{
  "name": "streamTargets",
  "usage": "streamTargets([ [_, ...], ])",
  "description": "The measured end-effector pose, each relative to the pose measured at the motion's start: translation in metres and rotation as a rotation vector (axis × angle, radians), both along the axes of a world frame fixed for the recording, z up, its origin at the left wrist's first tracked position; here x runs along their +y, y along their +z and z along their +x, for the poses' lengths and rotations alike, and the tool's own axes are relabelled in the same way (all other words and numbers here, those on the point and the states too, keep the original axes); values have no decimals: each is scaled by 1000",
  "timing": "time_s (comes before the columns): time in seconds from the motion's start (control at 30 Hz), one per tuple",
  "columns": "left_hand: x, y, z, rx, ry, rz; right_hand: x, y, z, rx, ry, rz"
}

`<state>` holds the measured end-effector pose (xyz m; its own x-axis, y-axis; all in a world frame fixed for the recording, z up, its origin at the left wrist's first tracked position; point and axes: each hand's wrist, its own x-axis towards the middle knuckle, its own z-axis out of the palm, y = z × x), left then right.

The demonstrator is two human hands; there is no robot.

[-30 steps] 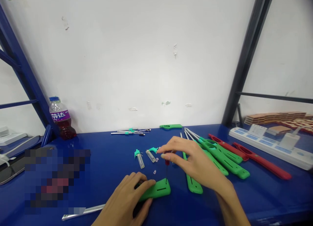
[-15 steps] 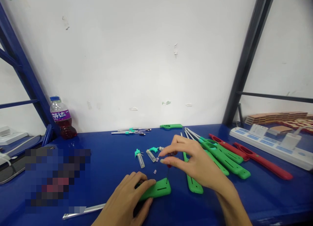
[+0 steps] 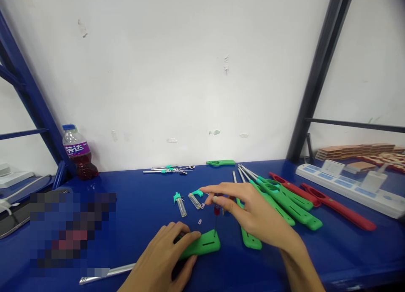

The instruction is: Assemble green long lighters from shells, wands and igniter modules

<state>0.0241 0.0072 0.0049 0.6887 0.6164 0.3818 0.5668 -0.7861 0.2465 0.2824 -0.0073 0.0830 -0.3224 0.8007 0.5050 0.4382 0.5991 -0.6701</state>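
My left hand point(image 3: 167, 258) lies closed over the near end of a green lighter handle point(image 3: 204, 244), pinning it to the blue bench point(image 3: 133, 207). A silver tube point(image 3: 106, 273) sticks out to the left of that hand. My right hand point(image 3: 249, 214) hovers above the handle's far end, fingertips pinched on a small red-handled screwdriver point(image 3: 216, 216) that stands upright with its tip on the handle. Two small clear parts with teal caps point(image 3: 179, 202) lie just beyond, with tiny metal bits beside them.
Several green long-nosed lighters point(image 3: 284, 203) and two red ones point(image 3: 335, 207) lie to the right. A white power strip point(image 3: 351, 188) and stacked brown pieces sit far right. A drink bottle point(image 3: 77, 152) stands back left; metal tubes point(image 3: 164, 170) and a green shell lie by the wall.
My right hand's fingers have shifted on the screwdriver and stretched out more to the left. My left hand and the green handle stay where they were.
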Motion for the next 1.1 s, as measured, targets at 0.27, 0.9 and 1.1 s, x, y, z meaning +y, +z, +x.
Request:
streamTargets([
  [0.27,1,1,1,5,-2,-5,1,0,-1,20,-31,1],
  [0.9,3,-3,-1,-15,-1,42,-2,-3,-3,-37,-85,-11],
  [1.1,9,-11,-8,19,-19,79,-2,-2,3,118,-125,7],
])
